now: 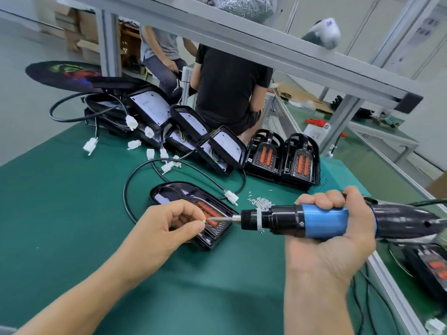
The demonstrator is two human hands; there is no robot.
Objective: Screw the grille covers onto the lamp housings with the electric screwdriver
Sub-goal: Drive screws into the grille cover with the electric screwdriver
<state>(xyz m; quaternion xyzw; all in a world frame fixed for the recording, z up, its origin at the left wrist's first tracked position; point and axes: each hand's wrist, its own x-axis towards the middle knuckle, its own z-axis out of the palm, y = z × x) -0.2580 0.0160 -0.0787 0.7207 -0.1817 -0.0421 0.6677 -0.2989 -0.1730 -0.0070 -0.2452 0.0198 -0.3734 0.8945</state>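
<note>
A black lamp housing (169, 193) with an orange lens and a grille cover lies flat on the green mat. My right hand (331, 240) grips the blue and black electric screwdriver (321, 220), held level above the housing with its bit pointing left. My left hand (169, 226) pinches a small screw (204, 221) at the bit's tip. A pile of loose silver screws (261, 202) lies on the mat just behind the screwdriver's nose.
A row of open housings (186, 131) with cables and white connectors (90, 145) leans at the back. Two upright lamps with grille covers (283, 157) stand to the right. Another lamp (433, 269) lies beyond the table's aluminium edge. Two people sit behind the bench under an aluminium frame (266, 42).
</note>
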